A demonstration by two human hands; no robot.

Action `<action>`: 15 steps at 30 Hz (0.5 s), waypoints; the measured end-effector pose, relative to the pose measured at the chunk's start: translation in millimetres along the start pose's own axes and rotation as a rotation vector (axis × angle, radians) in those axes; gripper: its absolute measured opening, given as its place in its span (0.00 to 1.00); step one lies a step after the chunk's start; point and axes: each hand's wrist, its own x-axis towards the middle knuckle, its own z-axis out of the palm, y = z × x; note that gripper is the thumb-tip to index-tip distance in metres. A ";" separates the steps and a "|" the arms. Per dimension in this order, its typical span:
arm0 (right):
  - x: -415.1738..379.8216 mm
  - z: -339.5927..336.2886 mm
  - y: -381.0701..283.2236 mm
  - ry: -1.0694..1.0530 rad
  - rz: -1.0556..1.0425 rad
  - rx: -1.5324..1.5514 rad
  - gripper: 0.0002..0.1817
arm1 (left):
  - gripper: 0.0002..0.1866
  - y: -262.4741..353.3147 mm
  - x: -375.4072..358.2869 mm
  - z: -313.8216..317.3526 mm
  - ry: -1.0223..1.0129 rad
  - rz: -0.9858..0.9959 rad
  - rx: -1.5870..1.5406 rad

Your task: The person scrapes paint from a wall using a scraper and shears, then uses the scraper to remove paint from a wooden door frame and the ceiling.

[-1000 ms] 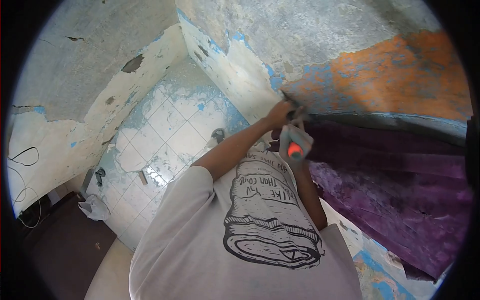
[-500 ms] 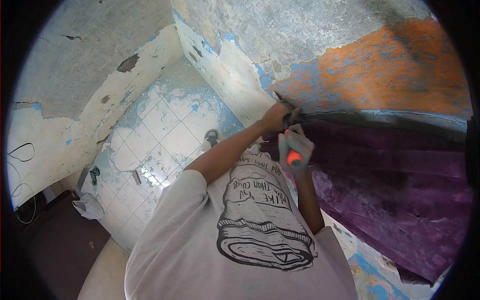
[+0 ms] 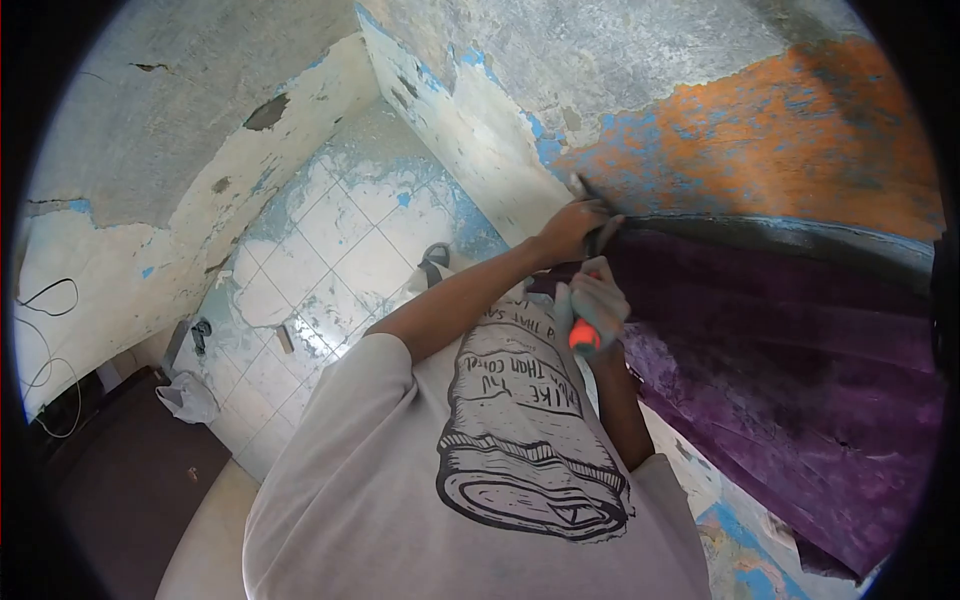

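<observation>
Both my hands are on a tool with an orange handle [image 3: 584,336], which looks like a scraper; its working end is mostly hidden. My right hand [image 3: 598,297], dusty and pale, wraps the handle. Farther up, my left hand [image 3: 578,228] is closed around the dark front part, close against the wall. Above the hands is a patch of orange paint [image 3: 760,140] with blue flecks showing through. The lower edge of that patch meets a dark ledge, and a purple cloth [image 3: 780,340] drapes below it.
Bare grey plaster [image 3: 640,50] lies above the orange patch. To the left is a tiled floor [image 3: 330,230] smeared with white, with a small block [image 3: 285,339] and a plastic bag [image 3: 188,398] on it. A thin cable [image 3: 50,365] hangs at the far left wall.
The view has shifted slightly, so the walls and floor sit farther right. My right hand and the handle's end are a little lower. Both hands keep their hold.
</observation>
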 end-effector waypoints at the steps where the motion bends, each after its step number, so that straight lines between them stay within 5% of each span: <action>1: 6.8 -7.2 -13.0 0.020 -0.013 0.038 0.20 | 0.08 5.7 1.8 4.6 0.006 -0.019 -0.041; 7: -24.6 18.0 35.4 -0.069 0.119 0.028 0.23 | 0.07 -29.2 -23.4 -3.5 -0.099 -0.100 -0.056; 12: -14.7 5.2 8.0 -0.126 0.102 0.024 0.20 | 0.09 -15.5 -20.6 1.0 -0.152 -0.121 -0.043; 15: -3.5 2.9 -4.7 0.039 0.053 0.009 0.20 | 0.08 1.7 -8.2 -0.3 -0.278 -0.182 -0.063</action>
